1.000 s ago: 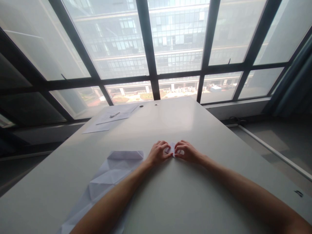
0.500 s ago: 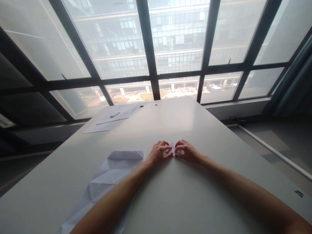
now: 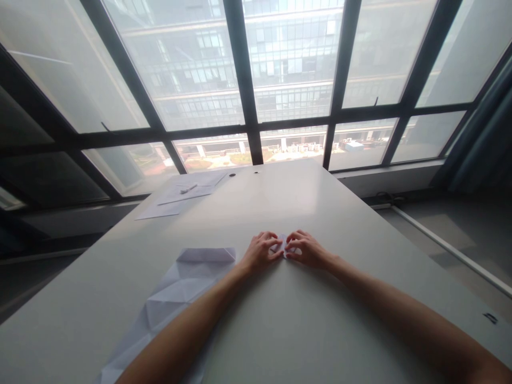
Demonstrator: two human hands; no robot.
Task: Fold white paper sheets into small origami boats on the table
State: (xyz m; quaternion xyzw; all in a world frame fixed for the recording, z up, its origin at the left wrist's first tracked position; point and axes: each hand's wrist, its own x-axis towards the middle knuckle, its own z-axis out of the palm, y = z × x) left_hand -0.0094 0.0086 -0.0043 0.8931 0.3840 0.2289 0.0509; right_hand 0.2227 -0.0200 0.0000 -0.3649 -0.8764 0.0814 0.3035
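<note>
A small folded piece of white paper (image 3: 284,240) lies on the white table (image 3: 276,320), between my two hands. My left hand (image 3: 264,249) grips its left side with bent fingers and thumb. From the other side my right hand (image 3: 304,249) pinches the paper's right part, fingertips close to those of the left. The fingers cover much of the small paper. A large creased white sheet (image 3: 172,293) rests at the left, partly under my left forearm.
Flat white sheets (image 3: 160,209) lie at the table's far left with a small white object (image 3: 188,188) on top. Dark-framed windows stand beyond the far edge. A dark mark (image 3: 490,318) is near the right edge.
My right hand has shifted very slightly left, closer to my left hand. My left hand and the papers look almost unchanged.
</note>
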